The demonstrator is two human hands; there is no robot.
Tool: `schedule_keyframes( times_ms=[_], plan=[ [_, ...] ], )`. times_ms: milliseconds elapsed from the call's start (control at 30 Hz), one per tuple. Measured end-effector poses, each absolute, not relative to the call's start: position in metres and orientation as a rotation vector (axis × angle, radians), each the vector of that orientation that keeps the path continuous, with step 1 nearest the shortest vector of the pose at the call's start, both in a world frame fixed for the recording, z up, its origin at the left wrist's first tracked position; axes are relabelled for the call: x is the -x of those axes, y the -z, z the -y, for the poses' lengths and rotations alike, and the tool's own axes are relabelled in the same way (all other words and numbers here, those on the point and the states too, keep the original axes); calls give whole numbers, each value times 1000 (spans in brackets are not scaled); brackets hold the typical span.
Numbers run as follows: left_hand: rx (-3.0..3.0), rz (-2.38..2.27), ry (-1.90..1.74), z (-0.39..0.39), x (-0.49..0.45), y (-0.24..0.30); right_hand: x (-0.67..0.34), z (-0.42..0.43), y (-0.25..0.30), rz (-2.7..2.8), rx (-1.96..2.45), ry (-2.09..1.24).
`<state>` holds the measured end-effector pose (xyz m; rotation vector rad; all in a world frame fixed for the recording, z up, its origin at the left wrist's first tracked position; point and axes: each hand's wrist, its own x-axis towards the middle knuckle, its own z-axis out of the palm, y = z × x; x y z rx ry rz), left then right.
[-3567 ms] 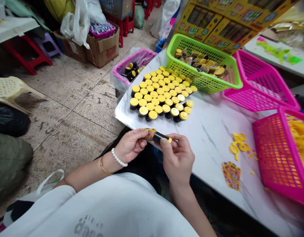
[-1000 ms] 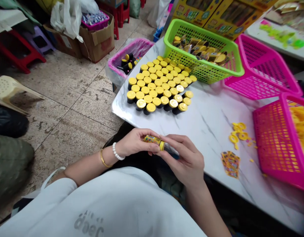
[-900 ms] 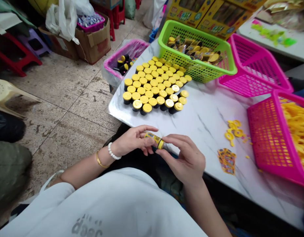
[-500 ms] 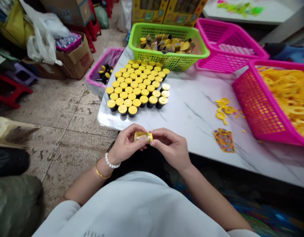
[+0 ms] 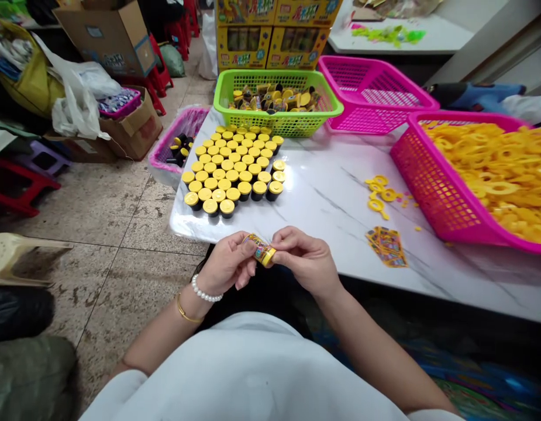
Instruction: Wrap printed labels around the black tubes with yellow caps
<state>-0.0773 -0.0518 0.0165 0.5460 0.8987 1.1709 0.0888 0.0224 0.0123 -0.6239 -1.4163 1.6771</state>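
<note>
Both my hands meet just in front of the marble table's near edge (image 5: 200, 231). Between them lies a small yellow-capped bottle (image 5: 261, 251) with a colourful label wrapped round it. My left hand (image 5: 228, 266), with a pearl bracelet at the wrist, pinches the labelled body. My right hand (image 5: 303, 257) grips the cap end with closed fingers. On the table beyond stands a block of several black bottles with yellow caps (image 5: 233, 166). A small stack of colourful stickers (image 5: 386, 245) lies to the right of my hands.
A green basket (image 5: 279, 120) of bottles stands at the back, a pink basket (image 5: 375, 96) beside it. Another pink basket (image 5: 428, 181) holds yellow rings; loose rings (image 5: 379, 190) lie near it. A pink bin (image 5: 173, 149) with bottles sits left of the table. Boxes and stools crowd the floor.
The view swung right and up, showing more of the ring basket. My hands turned the bottle between them, and the label now sits wrapped round it.
</note>
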Motion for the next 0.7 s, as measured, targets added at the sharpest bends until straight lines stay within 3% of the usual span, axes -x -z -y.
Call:
schedule_keyframes(
  times_ms=[700],
  plan=[
    [-451,-829,-1230,47,68,-16,-89,-12,-20,1624,546,-1541]
  ],
)
